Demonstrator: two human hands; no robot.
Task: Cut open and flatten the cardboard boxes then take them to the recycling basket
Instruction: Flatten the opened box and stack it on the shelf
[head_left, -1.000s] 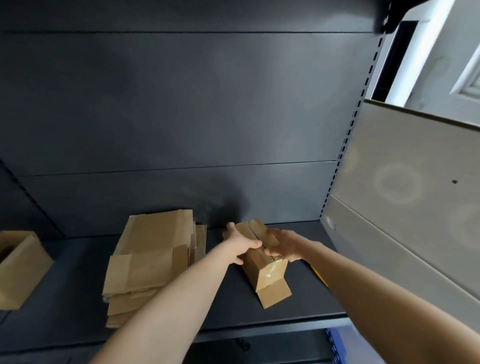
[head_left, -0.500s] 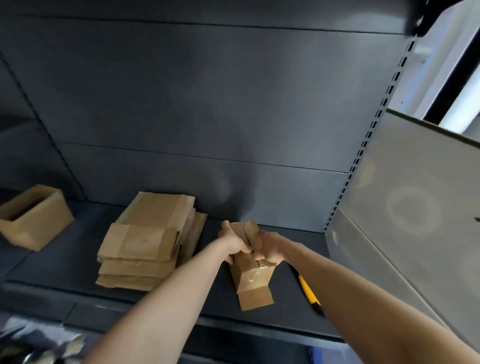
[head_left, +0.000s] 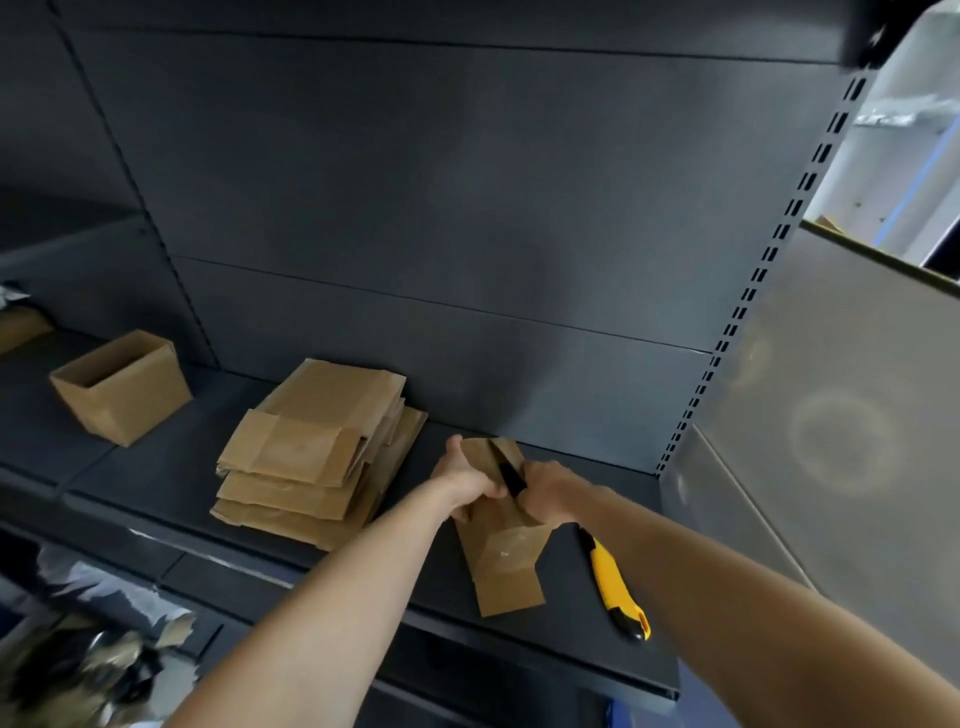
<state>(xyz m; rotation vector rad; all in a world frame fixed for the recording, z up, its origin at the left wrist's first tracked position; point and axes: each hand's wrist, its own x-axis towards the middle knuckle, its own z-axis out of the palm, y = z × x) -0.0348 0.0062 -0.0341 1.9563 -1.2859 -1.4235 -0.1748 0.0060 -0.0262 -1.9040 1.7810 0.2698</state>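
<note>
Prying the top of this little cardboard box (head_left: 506, 558) apart right now. My left hand (head_left: 465, 488) is curled round the left flap with the thumb up behind it. My right hand (head_left: 550, 493) is curled round the right flap, so both have cardboard in their grip and nothing else. There's a dark slit between them along the top seam, which I take to mean the tape there is already cut. That's why I'm gripping either side: pull outward and it should open up enough to squash.

The box sits on the dark shelf (head_left: 156, 483), with a loose flap at its near end poking toward me. My yellow utility knife (head_left: 613, 587) lies just right of the box, not touching it. I reckon it's parked there so both hands are free for tearing, but it's close enough to grab if the other end needs slicing. Can't tell if the blade is out.

Just left of the box is the stack of flattened boxes (head_left: 317, 452), near enough that this one can go straight on top. Much farther left of the box sits an open-topped box (head_left: 122, 387), not flattened yet. No recycling basket anywhere in sight, so the carrying part looks a way off.
</note>
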